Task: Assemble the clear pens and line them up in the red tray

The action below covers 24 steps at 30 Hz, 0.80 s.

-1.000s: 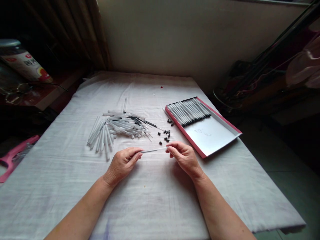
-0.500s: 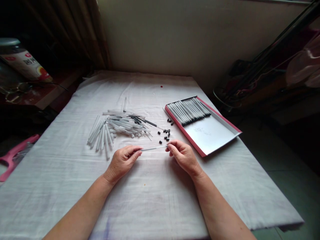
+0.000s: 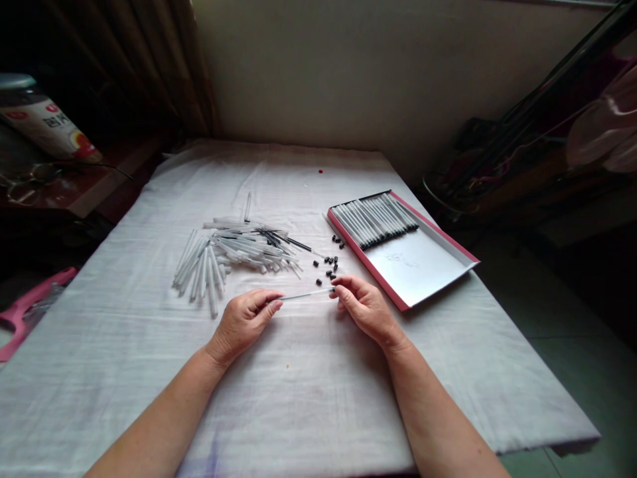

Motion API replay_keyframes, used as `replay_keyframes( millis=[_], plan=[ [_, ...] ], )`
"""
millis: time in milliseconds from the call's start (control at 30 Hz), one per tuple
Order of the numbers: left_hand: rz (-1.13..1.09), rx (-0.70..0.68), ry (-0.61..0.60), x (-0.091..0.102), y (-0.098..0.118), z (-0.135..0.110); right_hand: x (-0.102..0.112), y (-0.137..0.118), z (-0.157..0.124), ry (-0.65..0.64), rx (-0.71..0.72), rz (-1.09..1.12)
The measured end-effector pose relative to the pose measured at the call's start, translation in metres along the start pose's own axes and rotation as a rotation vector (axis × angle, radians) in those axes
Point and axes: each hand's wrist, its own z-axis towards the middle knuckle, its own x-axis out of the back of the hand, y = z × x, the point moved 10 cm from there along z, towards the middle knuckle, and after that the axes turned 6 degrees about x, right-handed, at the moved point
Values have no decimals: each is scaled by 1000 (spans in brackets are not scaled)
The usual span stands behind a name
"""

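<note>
Left hand [image 3: 249, 320] and right hand [image 3: 363, 307] are pinching a slim tube [image 3: 304, 294], black caps [image 3: 328, 273] lying beyond, between heaped tubes [image 3: 239, 249] and pink-edged box [image 3: 421, 275].

The person's two hands are bare, the left hand [image 3: 243, 323] left of the middle of the frame and the right hand [image 3: 365, 305] right of it. Small lines cross the skin by the left wrist [image 3: 215, 356]. The left arm [image 3: 164, 405] and the right arm [image 3: 435, 398] are bare too. Both look smooth and round, thin at the wrist and fatter near the bottom of the frame.
</note>
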Motion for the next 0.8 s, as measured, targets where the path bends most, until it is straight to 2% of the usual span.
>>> replay_keyframes(
  millis=[100,267,467,600,800],
  plan=[
    [0,-5,-1,0,0,0,-2,1,0,-26,-9,29],
    [7,-10,-4,-1,1,0,-3,-4,0,-53,30,-82],
    [20,9,-7,-1,-2,0,-4,0,0,-63,12,-50],
    [17,3,-11,-2,-1,0,-3,-2,1,-71,41,-119],
    [11,2,-6,-1,-1,0,-4,1,2,-70,18,-47]
  ],
)
